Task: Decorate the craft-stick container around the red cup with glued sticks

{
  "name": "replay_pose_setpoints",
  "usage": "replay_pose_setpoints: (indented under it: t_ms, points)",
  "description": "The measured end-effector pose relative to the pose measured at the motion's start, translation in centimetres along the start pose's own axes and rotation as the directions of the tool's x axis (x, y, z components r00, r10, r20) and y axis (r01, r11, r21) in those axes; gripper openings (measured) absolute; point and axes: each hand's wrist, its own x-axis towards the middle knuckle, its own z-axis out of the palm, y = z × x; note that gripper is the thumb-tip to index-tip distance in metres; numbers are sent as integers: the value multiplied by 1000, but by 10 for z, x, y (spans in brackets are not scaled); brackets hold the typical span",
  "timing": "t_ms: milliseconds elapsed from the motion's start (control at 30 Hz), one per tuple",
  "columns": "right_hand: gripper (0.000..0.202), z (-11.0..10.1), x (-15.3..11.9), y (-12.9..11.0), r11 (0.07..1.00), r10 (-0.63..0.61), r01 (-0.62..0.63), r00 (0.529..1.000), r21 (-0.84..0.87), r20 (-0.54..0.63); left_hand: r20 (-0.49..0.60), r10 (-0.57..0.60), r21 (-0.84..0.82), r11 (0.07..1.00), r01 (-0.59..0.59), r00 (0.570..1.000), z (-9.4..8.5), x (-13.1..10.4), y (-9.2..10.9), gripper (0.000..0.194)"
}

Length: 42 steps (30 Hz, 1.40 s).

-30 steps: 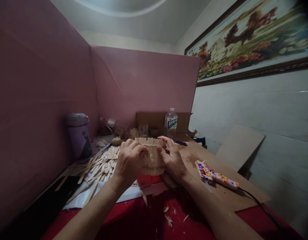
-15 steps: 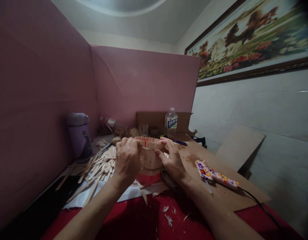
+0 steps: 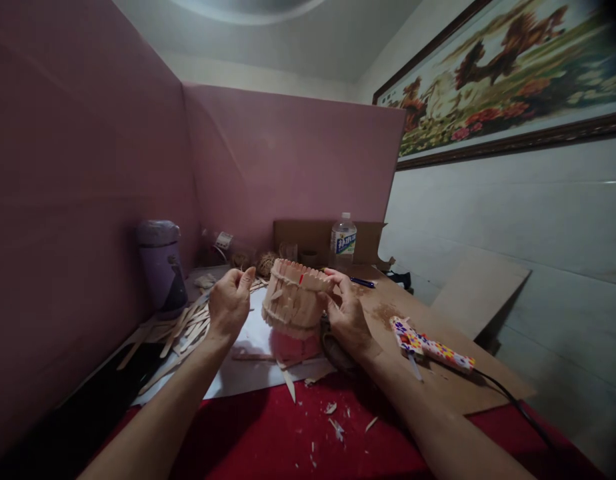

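Observation:
My right hand [image 3: 349,319] grips the right side of a small round holder made of wooden craft sticks [image 3: 293,300], with the thumb in front and the fingers at the rim. The holder is tilted, has cord-like bands around its top and bottom, and shows a narrow red strip near its rim. Off to its left, apart from it, my left hand [image 3: 230,303] is closed in a pinch; whatever lies between its fingertips is too small to make out. Loose craft sticks [image 3: 188,330] lie in a pile beyond my left hand.
A flower-patterned glue gun [image 3: 428,347] with a black cord rests on cardboard [image 3: 488,393] at right. Behind stand a plastic bottle [image 3: 343,241] and twine balls [image 3: 266,264]. A purple flask [image 3: 163,270] stands at left. Wood scraps [image 3: 337,427] litter the red cloth [image 3: 258,440].
My left hand has come off the holder and moved left into a pinch. The holder, still in my right hand, has risen a little and tilted.

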Motion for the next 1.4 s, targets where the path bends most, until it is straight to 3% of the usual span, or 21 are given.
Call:
replay_pose_setpoints:
  t_ms: [200, 400, 533, 733, 900, 1033, 1167, 1400]
  points:
    - [16, 5, -8, -6, 976, -155, 173, 980, -135, 128, -15, -69, 64, 996, 69, 998, 2, 7, -9, 21]
    - [27, 3, -12, -9, 970, -148, 182, 967, -159, 205, 4, -100, 161, 982, 98, 995, -1, 9, -13, 31]
    - [33, 0, -14, -10, 947, -176, 208, 973, -244, 146, 3, -103, 219, 971, 100, 995, -2, 9, -14, 30]
    - [21, -4, -16, -13, 934, -202, 196, 979, -300, 10, -28, 44, 373, 927, -31, 999, -1, 4, -10, 20]
    - [17, -5, -17, -14, 938, -203, 198, 979, -283, 13, 32, 67, 474, 877, -74, 997, -4, 4, -8, 35]
    - [12, -4, -17, -13, 950, -188, 179, 982, -256, -11, 2, -11, 380, 925, 9, 1000, -8, 9, -11, 45]
    - [12, -5, -15, -11, 953, -187, 174, 982, -249, -32, -66, -79, 252, 963, 93, 995, -8, 14, -16, 32]
    - [17, -8, -11, -5, 967, -138, 107, 983, -231, -122, 36, 18, 86, 996, -21, 999, -1, 15, -26, 20]
